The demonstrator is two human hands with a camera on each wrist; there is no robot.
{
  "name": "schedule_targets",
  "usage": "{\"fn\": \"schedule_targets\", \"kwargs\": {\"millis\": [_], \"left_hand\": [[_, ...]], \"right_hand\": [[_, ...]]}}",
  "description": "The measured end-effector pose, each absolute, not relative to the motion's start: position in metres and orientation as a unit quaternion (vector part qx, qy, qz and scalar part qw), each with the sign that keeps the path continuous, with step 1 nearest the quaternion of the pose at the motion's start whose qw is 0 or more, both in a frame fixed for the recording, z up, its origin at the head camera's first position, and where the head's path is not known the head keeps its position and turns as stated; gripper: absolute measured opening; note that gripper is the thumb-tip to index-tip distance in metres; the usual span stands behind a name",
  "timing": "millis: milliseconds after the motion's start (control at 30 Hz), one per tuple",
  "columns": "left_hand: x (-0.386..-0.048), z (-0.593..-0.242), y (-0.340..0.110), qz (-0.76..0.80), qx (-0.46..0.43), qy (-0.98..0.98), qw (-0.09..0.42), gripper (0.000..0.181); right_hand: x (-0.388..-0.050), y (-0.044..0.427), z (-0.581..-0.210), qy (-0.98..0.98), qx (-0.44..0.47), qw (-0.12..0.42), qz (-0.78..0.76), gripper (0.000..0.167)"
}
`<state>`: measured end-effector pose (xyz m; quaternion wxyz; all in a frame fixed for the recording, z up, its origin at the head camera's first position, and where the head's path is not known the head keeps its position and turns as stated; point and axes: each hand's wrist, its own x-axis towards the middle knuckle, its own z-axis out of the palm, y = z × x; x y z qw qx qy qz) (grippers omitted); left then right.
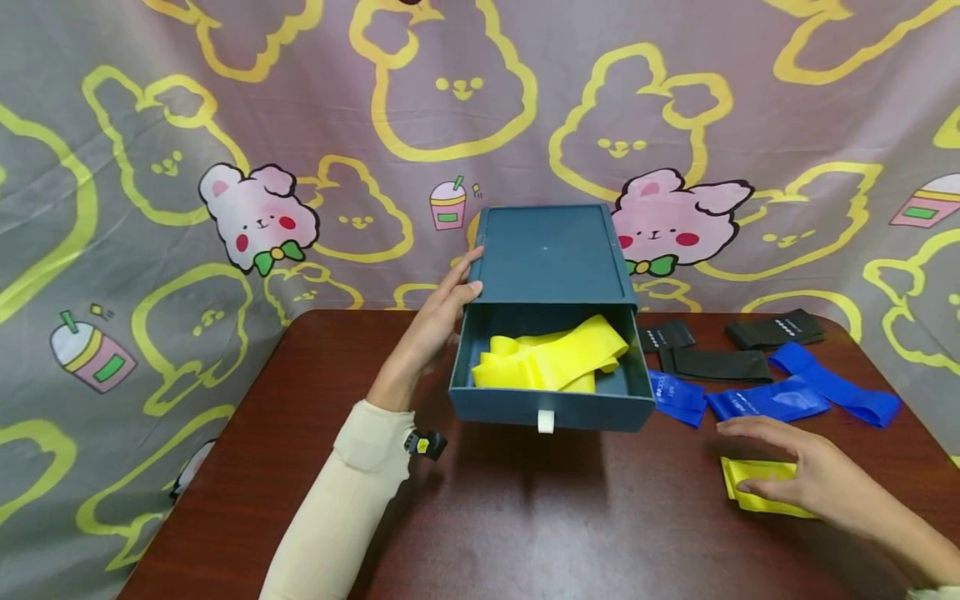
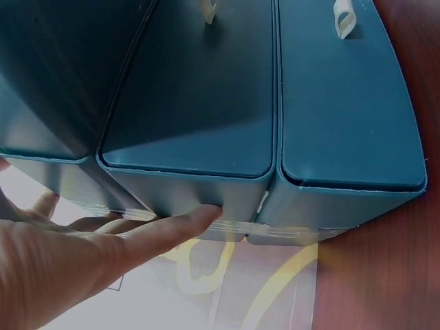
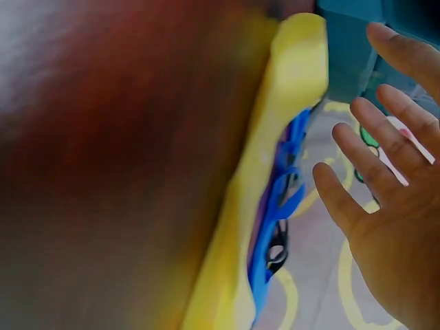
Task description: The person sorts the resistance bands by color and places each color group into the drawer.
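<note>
In the drawer (image 1: 498, 408) sit yellow bands (image 1: 540, 362); right of it, more bands (image 1: 776, 402) wait. Left hand (image 1: 429, 333) touches the box (image 1: 551, 254), fingers straight; right hand (image 1: 816, 477) spreads, empty.

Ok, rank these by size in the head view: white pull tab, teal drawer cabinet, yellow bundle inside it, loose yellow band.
1. Teal drawer cabinet
2. Yellow bundle inside it
3. Loose yellow band, partly hidden by right hand
4. White pull tab
</note>
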<state>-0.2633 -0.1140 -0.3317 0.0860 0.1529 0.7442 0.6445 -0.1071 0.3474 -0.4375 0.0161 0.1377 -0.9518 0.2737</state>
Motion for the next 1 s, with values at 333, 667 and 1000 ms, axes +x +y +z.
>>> {"fn": "schedule_targets", "kwargs": {"millis": [333, 667, 1000], "left_hand": [[-0.264, -0.333, -0.114, 0.642, 0.152, 0.747, 0.086, 0.057], [-0.263, -0.332, -0.114, 0.643, 0.151, 0.746, 0.084, 0.058], [-0.263, -0.331, -0.114, 0.651, 0.153, 0.738, 0.092, 0.058]], "right_hand": [[-0.102, 0.351, -0.457, -0.946, 0.210, 0.054, 0.242, 0.067], [-0.101, 0.356, -0.470, -0.933, 0.252, 0.078, 0.246, 0.071], [-0.106, 0.352, -0.468, -0.936, 0.258, 0.091, 0.222, 0.070]]}}
